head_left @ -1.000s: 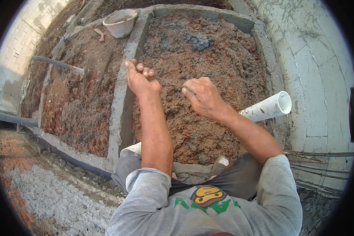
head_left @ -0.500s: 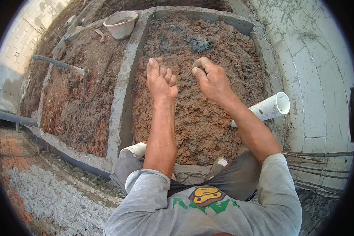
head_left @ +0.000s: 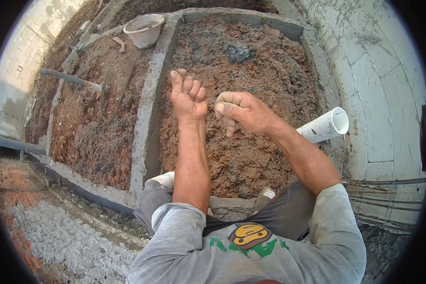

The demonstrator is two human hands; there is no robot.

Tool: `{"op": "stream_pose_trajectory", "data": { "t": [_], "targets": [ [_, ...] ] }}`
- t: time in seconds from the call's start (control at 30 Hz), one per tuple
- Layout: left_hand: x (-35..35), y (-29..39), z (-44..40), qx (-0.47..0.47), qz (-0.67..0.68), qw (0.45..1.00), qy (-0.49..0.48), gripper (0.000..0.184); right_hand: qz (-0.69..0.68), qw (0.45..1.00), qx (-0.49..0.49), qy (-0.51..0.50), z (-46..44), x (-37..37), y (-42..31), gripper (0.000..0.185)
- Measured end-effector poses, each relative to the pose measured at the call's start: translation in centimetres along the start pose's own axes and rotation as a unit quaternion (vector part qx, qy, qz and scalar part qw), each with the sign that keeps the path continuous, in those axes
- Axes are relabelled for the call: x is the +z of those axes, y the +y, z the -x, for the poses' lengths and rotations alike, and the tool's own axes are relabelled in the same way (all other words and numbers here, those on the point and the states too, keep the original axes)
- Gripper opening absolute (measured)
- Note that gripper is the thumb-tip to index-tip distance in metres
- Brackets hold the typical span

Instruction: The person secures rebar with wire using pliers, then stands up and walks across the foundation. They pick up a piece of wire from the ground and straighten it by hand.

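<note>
My left hand [head_left: 188, 95] is raised over the brown soil, palm turned up and fingers curled in; a thin strand shows faintly by its fingertips. Just to its right, my right hand [head_left: 241, 111] has thumb and forefinger pinched together, with another finger pointing down. What the pinch holds is too small to tell. Beneath both hands lies rough, clumpy soil [head_left: 251, 161] inside a concrete frame. A white pipe [head_left: 324, 126] sticks out beyond my right forearm.
A mud-stained bucket [head_left: 145, 31] stands at the upper left beside a concrete beam [head_left: 146, 111]. A grey pipe [head_left: 70, 78] and a looped hose [head_left: 110, 116] lie on the left soil. Steel bars [head_left: 388, 194] run along the lower right.
Since the first frame the strand stretched between my hands is no longer visible there. My left hand moved right, then slightly back left. My right hand rose, then came down and left.
</note>
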State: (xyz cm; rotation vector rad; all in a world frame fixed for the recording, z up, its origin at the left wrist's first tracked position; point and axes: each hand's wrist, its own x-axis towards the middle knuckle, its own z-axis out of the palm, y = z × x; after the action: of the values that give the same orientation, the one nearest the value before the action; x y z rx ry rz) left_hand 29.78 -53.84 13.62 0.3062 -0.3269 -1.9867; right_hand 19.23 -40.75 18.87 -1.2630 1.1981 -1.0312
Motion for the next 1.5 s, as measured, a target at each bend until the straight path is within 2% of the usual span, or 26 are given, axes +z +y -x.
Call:
{"op": "stream_pose_trajectory", "data": {
  "t": [0.07,0.1,0.2,0.27,0.33,0.37,0.43,0.53,0.67,0.73,0.77,0.83,0.87,0.93,0.97,1.03,1.07,1.1,1.13,1.2,1.23,1.27,1.33,1.4,1.47,1.5],
  "targets": [
    [0.1,0.0,0.1,-0.003,0.004,1.000,0.005,0.026,0.078,0.985,0.008,0.154,-0.3,-1.0,-0.7,0.029],
    [0.1,0.0,0.2,0.001,-0.004,1.000,-0.007,0.026,0.186,0.961,0.020,0.205,-0.5,-1.8,-0.5,0.027],
    [0.4,-0.2,0.6,-0.007,-0.010,0.999,-0.041,0.025,0.242,0.926,0.067,0.281,-1.3,-3.0,1.4,0.027],
    [0.8,-0.6,0.8,-0.018,-0.007,0.998,-0.063,0.025,0.298,0.907,0.099,0.282,-1.8,-3.2,3.7,0.028],
    [1.2,-0.7,1.1,-0.021,-0.023,0.998,-0.057,0.024,0.318,0.912,0.204,0.161,-2.3,-2.1,4.5,0.033],
    [1.1,-0.7,1.0,-0.020,-0.023,0.998,-0.057,0.024,0.318,0.912,0.204,0.162,-2.1,-1.6,4.8,0.033],
    [0.5,-0.1,0.6,-0.013,-0.016,0.999,-0.024,0.024,0.278,0.947,0.162,-0.002,-1.4,0.0,4.5,0.037],
    [-0.4,1.5,-0.2,-0.020,0.020,0.999,-0.016,0.024,0.182,0.975,0.110,-0.058,0.2,1.1,1.6,0.042],
    [-1.2,1.2,-0.7,-0.019,0.027,0.998,-0.048,0.027,0.168,0.985,0.035,-0.036,0.3,1.9,0.1,0.038],
    [-0.7,0.4,-0.4,-0.002,-0.015,1.000,-0.019,0.027,0.305,0.950,-0.064,0.030,0.2,2.2,0.0,0.032],
    [-0.5,0.2,-0.3,0.016,-0.060,0.998,0.009,0.026,0.305,0.950,-0.064,0.031,0.2,2.0,0.1,0.032],
    [-0.4,0.2,-0.4,0.026,-0.062,0.998,0.016,0.026,0.350,0.895,-0.167,0.223,0.0,1.1,0.7,0.027],
    [-0.5,0.1,-0.4,0.037,-0.064,0.997,0.024,0.026,0.349,0.895,-0.166,0.224,-0.2,0.4,0.9,0.027],
    [0.0,-0.1,-0.1,0.030,-0.058,0.998,0.015,0.025,0.398,0.835,-0.190,0.329,-0.7,-1.5,1.4,0.024],
    [0.4,-0.2,0.0,0.026,-0.050,0.998,0.005,0.025,0.400,0.834,-0.189,0.331,-1.1,-2.5,2.5,0.024],
    [1.1,-0.2,0.4,0.006,-0.038,0.999,-0.002,0.025,0.295,0.887,-0.109,0.339,-1.7,-3.9,4.5,0.024],
    [1.5,-0.1,0.6,-0.011,-0.027,1.000,-0.008,0.025,0.296,0.886,-0.110,0.338,-1.5,-4.4,4.6,0.024],
    [1.9,0.0,0.7,-0.010,-0.027,1.000,-0.008,0.025,0.167,0.955,0.083,0.229,-1.3,-4.5,3.7,0.027],
    [2.1,0.0,1.0,-0.026,-0.026,0.999,-0.013,0.025,0.025,0.956,0.273,0.102,-1.0,-4.5,3.4,0.029],
    [2.1,0.0,1.1,-0.043,-0.029,0.998,-0.021,0.026,-0.076,0.947,0.312,-0.032,-0.4,-3.2,4.5,0.031],
    [1.8,0.2,0.8,-0.070,0.018,0.995,-0.068,0.025,-0.139,0.945,0.274,-0.110,-0.1,-2.9,5.2,0.041],
    [1.5,0.5,0.6,-0.098,0.064,0.987,-0.112,0.025,-0.144,0.945,0.271,-0.109,0.4,-2.7,5.7,0.041],
    [1.3,1.5,0.1,-0.086,0.088,0.986,-0.115,0.025,-0.162,0.960,0.225,-0.021,0.9,-2.0,5.9,0.051],
    [0.8,2.3,-0.5,0.016,0.070,0.997,0.007,0.026,-0.220,0.958,0.184,0.022,1.2,-2.8,8.5,0.060],
    [-0.5,3.1,-1.4,0.039,0.083,0.995,0.034,0.027,-0.176,0.945,0.197,0.195,1.5,-3.6,12.8,0.057],
    [-0.6,3.4,-1.6,0.069,0.059,0.992,0.083,0.027,0.080,0.954,0.258,0.127,1.7,-3.0,13.9,0.053]
  ]
}}
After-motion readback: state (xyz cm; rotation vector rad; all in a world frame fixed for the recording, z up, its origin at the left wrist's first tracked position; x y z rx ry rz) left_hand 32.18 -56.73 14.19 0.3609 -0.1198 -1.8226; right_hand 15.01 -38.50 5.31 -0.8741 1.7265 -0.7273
